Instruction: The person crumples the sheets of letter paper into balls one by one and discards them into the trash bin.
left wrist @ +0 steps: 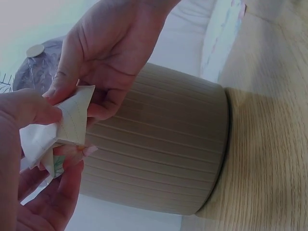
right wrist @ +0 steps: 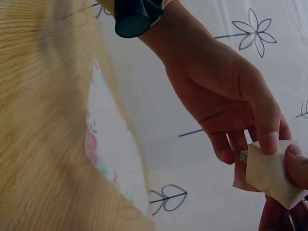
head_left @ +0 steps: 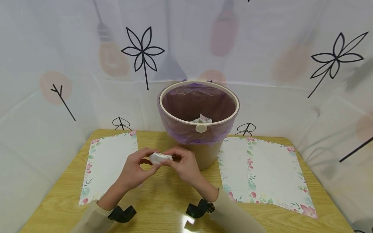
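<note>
A small folded wad of white lined paper [head_left: 160, 158] is held up over the table in front of the bin. My left hand [head_left: 138, 168] pinches one end between thumb and fingers, and my right hand [head_left: 185, 165] pinches the other. Dotted lines and a bit of green print show on the folded paper [left wrist: 72, 118] in the left wrist view. Seen from the right wrist, the left hand's [right wrist: 221, 86] thumb presses on the flat face of the wad. Just behind the hands stands a beige ribbed trash bin [head_left: 186, 150].
The bin has a purple plastic liner [head_left: 175, 129] and crumpled floral paper [head_left: 202, 119] inside. A floral-bordered sheet [head_left: 112, 165] lies on the left of the wooden table [head_left: 163, 207]; overlapping sheets [head_left: 274, 171] lie on the right. Patterned cloth [head_left: 87, 64] hangs behind.
</note>
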`<act>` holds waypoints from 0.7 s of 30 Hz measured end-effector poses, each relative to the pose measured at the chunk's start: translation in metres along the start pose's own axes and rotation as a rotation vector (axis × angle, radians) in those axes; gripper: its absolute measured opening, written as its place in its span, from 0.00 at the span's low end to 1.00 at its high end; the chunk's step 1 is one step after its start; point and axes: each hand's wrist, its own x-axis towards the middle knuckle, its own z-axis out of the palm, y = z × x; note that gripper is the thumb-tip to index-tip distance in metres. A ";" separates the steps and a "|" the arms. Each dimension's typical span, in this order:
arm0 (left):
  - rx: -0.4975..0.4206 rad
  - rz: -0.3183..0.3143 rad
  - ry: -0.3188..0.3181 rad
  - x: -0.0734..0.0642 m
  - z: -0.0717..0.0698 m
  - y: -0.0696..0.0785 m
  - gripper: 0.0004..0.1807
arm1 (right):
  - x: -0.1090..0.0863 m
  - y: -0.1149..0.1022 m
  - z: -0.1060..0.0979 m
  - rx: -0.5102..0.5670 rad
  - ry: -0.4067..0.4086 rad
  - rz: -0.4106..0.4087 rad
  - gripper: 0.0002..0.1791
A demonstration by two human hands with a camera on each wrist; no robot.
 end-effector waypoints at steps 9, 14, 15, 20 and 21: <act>0.006 0.000 0.005 -0.002 -0.001 -0.004 0.20 | 0.001 0.030 0.003 0.012 -0.026 -0.009 0.11; 0.015 -0.013 0.024 -0.002 -0.002 -0.004 0.21 | -0.001 0.035 -0.001 0.039 -0.043 -0.008 0.12; 0.018 -0.016 0.028 -0.002 -0.002 -0.003 0.21 | -0.001 0.035 -0.002 0.042 -0.047 -0.008 0.12; 0.020 -0.029 0.051 -0.001 -0.001 -0.005 0.22 | -0.004 0.029 -0.014 0.048 -0.064 -0.007 0.14; 0.020 -0.036 0.057 -0.001 -0.001 -0.006 0.22 | -0.005 0.029 -0.017 0.049 -0.068 -0.010 0.14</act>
